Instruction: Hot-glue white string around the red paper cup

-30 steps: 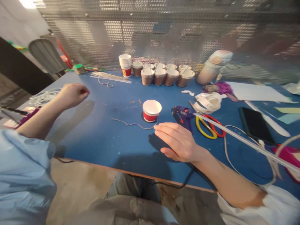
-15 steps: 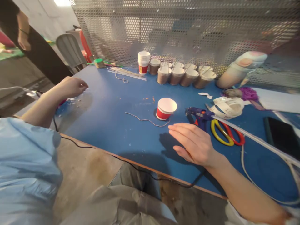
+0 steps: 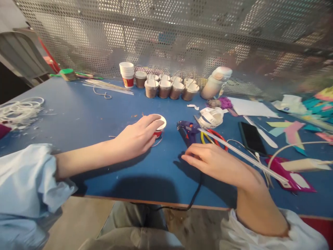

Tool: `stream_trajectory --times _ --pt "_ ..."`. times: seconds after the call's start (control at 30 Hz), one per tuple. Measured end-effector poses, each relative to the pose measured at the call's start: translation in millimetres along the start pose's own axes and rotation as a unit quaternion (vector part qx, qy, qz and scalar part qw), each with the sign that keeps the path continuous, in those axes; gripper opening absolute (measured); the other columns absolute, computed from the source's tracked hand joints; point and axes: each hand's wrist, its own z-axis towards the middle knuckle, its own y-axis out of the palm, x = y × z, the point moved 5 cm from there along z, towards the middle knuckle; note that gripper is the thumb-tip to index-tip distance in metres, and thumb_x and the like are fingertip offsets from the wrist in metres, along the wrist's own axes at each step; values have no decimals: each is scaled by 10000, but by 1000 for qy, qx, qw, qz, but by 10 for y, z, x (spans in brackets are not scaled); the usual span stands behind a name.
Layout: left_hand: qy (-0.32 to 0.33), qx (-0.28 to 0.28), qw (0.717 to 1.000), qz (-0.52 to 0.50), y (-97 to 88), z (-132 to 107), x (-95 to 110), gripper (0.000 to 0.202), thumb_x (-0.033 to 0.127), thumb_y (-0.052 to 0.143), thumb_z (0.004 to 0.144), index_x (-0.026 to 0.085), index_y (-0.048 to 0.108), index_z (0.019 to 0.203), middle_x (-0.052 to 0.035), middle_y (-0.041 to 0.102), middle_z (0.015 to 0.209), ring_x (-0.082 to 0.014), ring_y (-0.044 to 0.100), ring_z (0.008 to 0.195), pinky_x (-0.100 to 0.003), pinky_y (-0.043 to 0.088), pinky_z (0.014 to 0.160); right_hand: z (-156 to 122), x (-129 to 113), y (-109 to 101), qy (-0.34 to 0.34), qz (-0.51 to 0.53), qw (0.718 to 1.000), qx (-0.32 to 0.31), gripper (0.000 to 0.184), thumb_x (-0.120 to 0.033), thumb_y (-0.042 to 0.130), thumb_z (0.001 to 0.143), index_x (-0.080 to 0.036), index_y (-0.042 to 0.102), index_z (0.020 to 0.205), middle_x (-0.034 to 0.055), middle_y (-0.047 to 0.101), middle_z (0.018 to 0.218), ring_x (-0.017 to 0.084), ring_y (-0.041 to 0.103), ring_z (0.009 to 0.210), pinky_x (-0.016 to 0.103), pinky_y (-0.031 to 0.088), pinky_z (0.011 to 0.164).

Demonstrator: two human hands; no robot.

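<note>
My left hand [image 3: 137, 135] is at a small red and white paper cup [image 3: 161, 124], its fingers over the near side and rim and hiding much of it. A thin string [image 3: 157, 142] lies on the table by the cup, partly covered by that hand. My right hand [image 3: 210, 158] hovers palm down with loosely bent fingers and holds nothing. Just beyond it is a dark blue glue gun [image 3: 191, 127] with a long white glue stick out of its back. Scissors with yellow and red handles [image 3: 203, 137] lie partly hidden behind the right hand and glue stick.
Along the back stand a stack of paper cups [image 3: 127, 74] and several brown-wrapped cups [image 3: 164, 89]. A ribbon roll [image 3: 212, 117], a phone [image 3: 252, 138] and a magenta packet [image 3: 301, 178] lie to the right. White cord [image 3: 22, 109] is heaped at left. A black cable [image 3: 196, 194] crosses the front edge.
My left hand has come from the far left to the paper cup and closed on it. The right hand remains near the glue gun, and the view has turned right.
</note>
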Motion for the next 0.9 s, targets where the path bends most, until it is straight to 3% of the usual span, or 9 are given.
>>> stream_trajectory --times 0.1,0.23,0.4,0.47,0.57,0.67,0.77,0.83,0.9 --pt "-13 -4 1000 -3 162 63 -100 312 174 407 878 184 524 1167 -119 578 1222 -247 558 1108 -400 496 924 -80 293 49 72 -68 995 -16 472 -442 479 938 -207 575 540 12 597 518 143 539 462 284 365 500" --pt "-40 10 999 -22 231 65 -231 209 209 443 864 183 589 1010 -107 627 1036 -245 595 971 -389 509 846 -123 549 23 145 -82 986 -11 559 -580 424 917 -210 558 519 -2 517 439 134 474 388 284 310 457" --pt "-52 33 995 -84 208 28 -270 194 217 433 857 200 624 825 -66 643 895 -205 604 868 -343 493 823 79 627 8 232 -93 968 37 416 -555 454 902 -200 666 863 79 706 818 223 650 681 282 398 568" --pt "-76 41 989 -122 191 16 -290 194 239 440 854 204 625 809 -57 657 869 -193 605 823 -329 492 786 189 626 81 242 -48 968 53 375 -526 495 883 -197 663 947 83 715 884 227 658 731 281 427 607" --pt "-130 46 972 -191 186 -5 -332 175 296 477 840 215 630 813 -40 676 841 -179 609 753 -307 492 720 295 660 238 259 27 963 73 319 -456 544 846 -174 659 939 71 711 822 220 653 717 280 454 619" --pt "-190 54 942 -270 216 -34 -383 199 380 522 826 220 639 836 -26 685 810 -173 613 695 -291 488 663 328 685 303 235 83 956 153 222 -317 531 818 -156 650 915 81 705 836 221 658 768 290 485 652" --pt "-230 61 910 -338 275 -58 -428 262 446 533 834 208 640 857 -24 693 797 -169 616 675 -281 480 643 293 660 290 195 222 928 227 200 -274 512 798 -151 629 903 69 695 811 188 666 700 274 514 599" --pt "-234 69 899 -365 305 -62 -449 275 455 535 837 203 641 865 -33 700 822 -180 634 722 -282 487 672 259 581 284 179 313 907 219 198 -292 496 821 -147 619 877 33 661 688 161 645 596 257 516 548" --pt "-230 76 893 -380 331 -63 -469 263 445 540 834 203 639 866 -42 704 851 -197 651 783 -291 497 716 216 449 266 166 340 903 202 206 -316 490 850 -152 614 856 -7 598 573 142 607 528 245 505 527"
